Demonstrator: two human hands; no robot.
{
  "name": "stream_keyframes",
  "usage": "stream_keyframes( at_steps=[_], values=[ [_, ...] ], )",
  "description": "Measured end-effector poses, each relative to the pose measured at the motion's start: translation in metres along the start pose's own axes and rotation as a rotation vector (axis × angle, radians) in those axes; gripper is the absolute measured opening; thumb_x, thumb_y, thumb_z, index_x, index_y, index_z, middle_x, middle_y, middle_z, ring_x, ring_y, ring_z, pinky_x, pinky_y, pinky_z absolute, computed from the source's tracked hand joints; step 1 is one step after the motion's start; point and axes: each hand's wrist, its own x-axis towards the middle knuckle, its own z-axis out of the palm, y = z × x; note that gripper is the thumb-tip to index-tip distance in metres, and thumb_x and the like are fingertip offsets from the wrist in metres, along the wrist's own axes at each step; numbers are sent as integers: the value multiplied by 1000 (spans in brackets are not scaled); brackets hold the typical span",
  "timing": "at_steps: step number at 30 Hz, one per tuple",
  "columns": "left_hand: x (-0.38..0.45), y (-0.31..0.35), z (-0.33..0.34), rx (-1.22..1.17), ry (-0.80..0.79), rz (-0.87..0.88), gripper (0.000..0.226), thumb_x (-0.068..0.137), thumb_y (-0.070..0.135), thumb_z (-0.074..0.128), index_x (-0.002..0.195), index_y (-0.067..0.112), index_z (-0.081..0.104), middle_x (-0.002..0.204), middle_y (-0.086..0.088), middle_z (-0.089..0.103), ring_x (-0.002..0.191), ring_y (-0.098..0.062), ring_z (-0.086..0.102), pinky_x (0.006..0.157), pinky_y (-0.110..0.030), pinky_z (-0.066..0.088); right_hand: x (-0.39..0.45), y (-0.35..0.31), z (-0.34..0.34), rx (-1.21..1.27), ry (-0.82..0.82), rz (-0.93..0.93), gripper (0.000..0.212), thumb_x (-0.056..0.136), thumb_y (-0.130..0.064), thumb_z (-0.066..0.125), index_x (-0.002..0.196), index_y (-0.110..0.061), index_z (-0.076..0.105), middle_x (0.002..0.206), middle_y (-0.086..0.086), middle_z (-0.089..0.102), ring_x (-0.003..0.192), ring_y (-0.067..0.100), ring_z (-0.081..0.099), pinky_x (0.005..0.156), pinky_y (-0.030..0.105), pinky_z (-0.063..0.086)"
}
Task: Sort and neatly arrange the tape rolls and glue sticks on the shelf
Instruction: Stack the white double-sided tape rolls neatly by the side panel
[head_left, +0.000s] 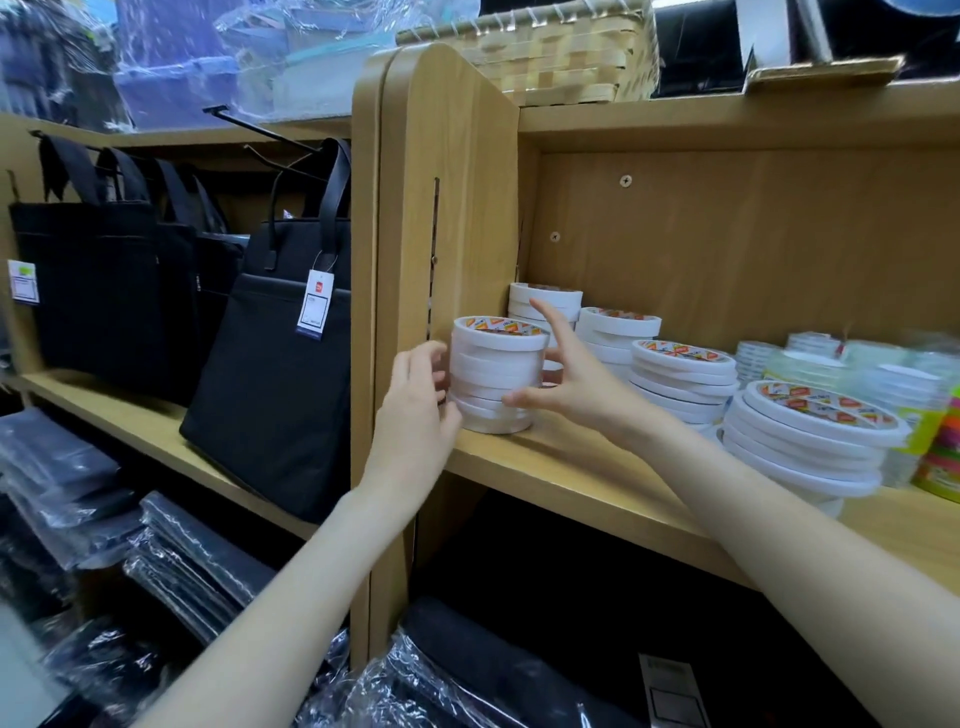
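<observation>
A stack of white tape rolls (496, 371) stands at the front left corner of the wooden shelf (571, 467). My left hand (418, 410) touches its left side with fingers loosely bent against the rolls. My right hand (569, 382) is spread on the right side, thumb against the lower rolls and forefinger pointing up. Further white stacks stand behind (545, 301), at centre (618, 330), to the right (683, 376), and a wider leaning stack (810, 441) sits at the front right. No glue sticks are clearly identifiable.
Clear tape rolls (779, 356) and colourful containers (935, 447) crowd the shelf's right end. A wooden side panel (441, 208) borders the stack on the left. Black bags (275, 332) hang beyond it. Wrapped dark goods fill the lower shelves; a woven basket (545, 52) sits on top.
</observation>
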Motion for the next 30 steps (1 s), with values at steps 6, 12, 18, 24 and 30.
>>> stream_keyframes(
  at_steps=[6,12,18,24,30],
  values=[
    [-2,-11,0,-139,-136,-134,52,86,5,62,133,13,44,132,-2,52,108,0,48,88,-11,42,14,4,15,-26,93,-56,97,62,-23,86,138,-29,26,130,-8,45,119,10,46,106,33,38],
    [2,-13,3,-106,-158,-153,64,82,17,69,138,13,38,134,-1,50,108,-1,47,87,-10,42,11,0,11,154,170,-8,69,65,-18,84,118,-26,41,106,-6,58,105,18,59,84,29,53],
    [4,-10,6,183,-213,36,50,85,24,65,132,19,50,139,0,42,128,-15,40,105,-30,36,-26,-25,-26,-22,202,-43,69,61,-20,85,114,-34,43,101,-7,59,90,11,59,73,21,51],
    [17,-2,6,282,-243,59,28,88,22,61,115,15,60,117,-1,54,106,-20,52,87,-29,40,-85,-8,-38,-154,163,49,66,57,-26,87,106,-39,45,106,-9,63,99,15,59,88,34,47],
    [25,11,-6,150,-207,14,26,87,17,62,113,15,61,108,-1,58,102,-14,53,93,-36,47,-87,4,-24,-493,129,88,81,67,-40,80,133,-25,36,130,-8,47,119,8,45,87,17,32]
  ],
)
